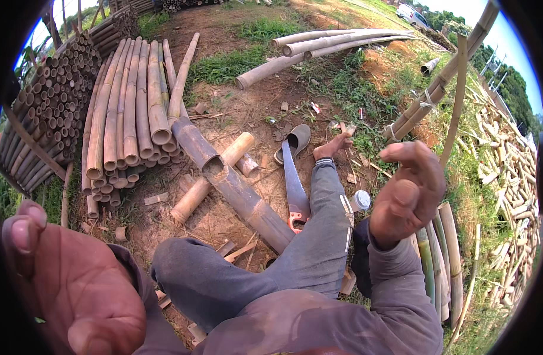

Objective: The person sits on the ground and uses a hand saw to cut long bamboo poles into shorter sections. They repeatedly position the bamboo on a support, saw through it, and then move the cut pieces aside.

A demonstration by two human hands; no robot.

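My left hand [85,284] is raised at the lower left, palm showing, fingers apart and a little bent, with nothing in it. On the right my right hand [410,195] is also lifted, its fingers loosely curled and apart around nothing. Between them on the ground lies a thick dark bamboo pole [248,198] with a notch cut in its top, resting across a shorter pale bamboo piece [194,198]. A handsaw [294,186] with an orange handle lies beside my outstretched leg, its blade tip by a grey clog [295,142]. Neither hand touches these things.
A stack of long bamboo poles [129,112] lies at the left, near a larger bamboo pile [58,94]. More poles [336,44] lie farther back. A cup with a white lid [360,201] stands by my leg. Leaning poles [440,80] and offcuts [508,177] are at the right.
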